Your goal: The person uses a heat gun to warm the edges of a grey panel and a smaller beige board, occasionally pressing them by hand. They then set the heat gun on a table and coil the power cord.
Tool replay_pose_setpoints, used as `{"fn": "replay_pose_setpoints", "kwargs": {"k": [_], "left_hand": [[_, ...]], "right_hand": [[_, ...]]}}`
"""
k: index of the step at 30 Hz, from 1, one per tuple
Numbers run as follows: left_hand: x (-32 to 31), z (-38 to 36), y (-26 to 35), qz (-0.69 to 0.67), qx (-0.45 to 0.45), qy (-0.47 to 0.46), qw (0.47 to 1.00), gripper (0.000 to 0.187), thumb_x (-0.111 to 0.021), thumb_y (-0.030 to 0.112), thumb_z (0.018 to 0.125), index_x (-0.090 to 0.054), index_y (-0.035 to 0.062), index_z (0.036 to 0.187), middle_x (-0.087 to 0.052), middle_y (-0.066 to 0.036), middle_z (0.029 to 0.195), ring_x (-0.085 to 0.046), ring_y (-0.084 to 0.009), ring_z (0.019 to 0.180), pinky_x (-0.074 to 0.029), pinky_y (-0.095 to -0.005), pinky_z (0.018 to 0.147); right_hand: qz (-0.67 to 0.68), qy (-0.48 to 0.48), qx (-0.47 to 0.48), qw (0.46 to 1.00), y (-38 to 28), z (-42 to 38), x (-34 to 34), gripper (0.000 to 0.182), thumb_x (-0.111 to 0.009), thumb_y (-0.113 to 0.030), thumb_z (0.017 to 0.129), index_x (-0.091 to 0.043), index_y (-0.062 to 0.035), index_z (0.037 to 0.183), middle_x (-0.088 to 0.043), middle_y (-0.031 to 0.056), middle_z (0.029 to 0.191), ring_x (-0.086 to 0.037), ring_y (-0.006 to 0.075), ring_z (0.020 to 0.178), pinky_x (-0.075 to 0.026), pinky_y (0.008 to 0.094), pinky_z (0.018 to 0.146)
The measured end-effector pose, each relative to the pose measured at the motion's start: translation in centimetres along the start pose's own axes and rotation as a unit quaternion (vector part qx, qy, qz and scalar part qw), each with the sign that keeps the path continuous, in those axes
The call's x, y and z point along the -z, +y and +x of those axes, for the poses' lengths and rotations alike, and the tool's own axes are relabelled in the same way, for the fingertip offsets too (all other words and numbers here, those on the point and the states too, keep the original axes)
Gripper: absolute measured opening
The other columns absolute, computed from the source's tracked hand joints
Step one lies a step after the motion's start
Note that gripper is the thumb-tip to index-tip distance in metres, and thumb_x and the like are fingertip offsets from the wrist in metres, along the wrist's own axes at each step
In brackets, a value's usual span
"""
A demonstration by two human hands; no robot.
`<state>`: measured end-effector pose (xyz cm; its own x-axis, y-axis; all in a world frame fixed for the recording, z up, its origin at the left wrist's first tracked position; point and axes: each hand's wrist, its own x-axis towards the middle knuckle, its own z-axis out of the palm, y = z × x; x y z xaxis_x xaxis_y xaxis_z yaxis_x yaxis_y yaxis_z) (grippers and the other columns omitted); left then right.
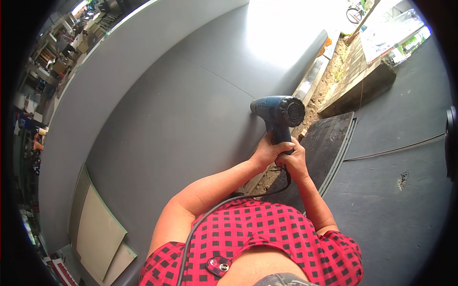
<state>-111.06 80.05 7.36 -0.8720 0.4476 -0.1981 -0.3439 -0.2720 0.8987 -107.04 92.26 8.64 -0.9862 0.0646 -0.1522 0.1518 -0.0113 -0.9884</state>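
Observation:
A dark blue heat gun point(274, 108) is held up in front of my chest, its round black rear end towards me and its nozzle towards the large grey panel point(181, 114). My left hand point(268, 151) is wrapped round the handle from the left, with its thumb across it. Lower on the same handle, my right hand point(295, 161) is closed from the right. Part of the fingers of both hands is hidden behind the handle. The grey cord point(214, 208) runs from the handle's base over my left forearm side and down across my checked shirt.
Beige sheets point(98, 229) lean at the lower left. To the right are a stack of dark boards point(329, 138), a concrete block point(360, 88) and a dark wall point(405, 205) crossed by a cable point(396, 152). People and clutter show at the far left.

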Motion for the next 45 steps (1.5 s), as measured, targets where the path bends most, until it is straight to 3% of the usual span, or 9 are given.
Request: {"fn": "replay_pose_setpoints", "kwargs": {"k": [12,22,36,39,45], "left_hand": [[0.4,0.0,-0.6,-0.006,-0.008,-0.003,1.000,0.056,-0.075,0.026,0.074,-0.049,-0.0009,0.116,-0.056,-0.008,0.103,-0.056,-0.0160,0.096,-0.047,-0.0305,0.086],[1.5,-0.7,-0.5,-0.035,0.006,-0.020,0.999,0.055,-0.074,0.023,0.074,-0.050,-0.0002,0.116,-0.057,-0.008,0.102,-0.056,-0.0159,0.096,-0.045,-0.0308,0.089],[3.4,-0.8,0.2,-0.050,-0.023,-0.026,0.998,0.047,-0.074,0.021,0.074,-0.054,0.0005,0.112,-0.060,-0.007,0.100,-0.059,-0.0148,0.092,-0.048,-0.0303,0.083],[4.4,0.5,1.6,-0.037,-0.015,0.013,0.999,0.046,-0.073,0.021,0.074,-0.054,0.0007,0.111,-0.060,-0.006,0.096,-0.060,-0.0141,0.087,-0.050,-0.0293,0.078],[6.2,5.8,5.5,-0.012,-0.090,0.109,0.990,0.039,-0.071,0.020,0.076,-0.054,0.0033,0.107,-0.061,-0.005,0.091,-0.059,-0.0124,0.080,-0.050,-0.0266,0.069]], "right_hand": [[-0.024,-0.022,-0.045,0.998,0.6,0.5,0.1,0.046,-0.068,-0.001,0.062,-0.054,0.0009,0.106,-0.061,0.0065,0.078,-0.060,0.0125,0.062,-0.051,0.0270,0.054],[-0.034,-0.009,-0.034,0.999,1.1,0.0,-1.4,0.042,-0.070,-0.005,0.063,-0.054,-0.0016,0.102,-0.059,0.0032,0.077,-0.056,0.0099,0.061,-0.048,0.0257,0.052],[-0.027,-0.009,0.008,1.000,0.3,0.4,-3.3,0.040,-0.072,-0.004,0.063,-0.055,-0.0026,0.099,-0.056,0.0007,0.072,-0.053,0.0069,0.058,-0.043,0.0225,0.049],[-0.034,-0.048,0.015,0.998,-1.0,2.9,-3.8,0.036,-0.070,-0.004,0.062,-0.057,-0.0021,0.096,-0.056,0.0005,0.071,-0.054,0.0071,0.058,-0.044,0.0224,0.049],[-0.016,-0.116,0.035,0.992,-2.8,12.1,-4.4,0.038,-0.070,-0.004,0.061,-0.057,-0.0009,0.097,-0.058,0.0019,0.070,-0.055,0.0080,0.057,-0.047,0.0235,0.050]]}}
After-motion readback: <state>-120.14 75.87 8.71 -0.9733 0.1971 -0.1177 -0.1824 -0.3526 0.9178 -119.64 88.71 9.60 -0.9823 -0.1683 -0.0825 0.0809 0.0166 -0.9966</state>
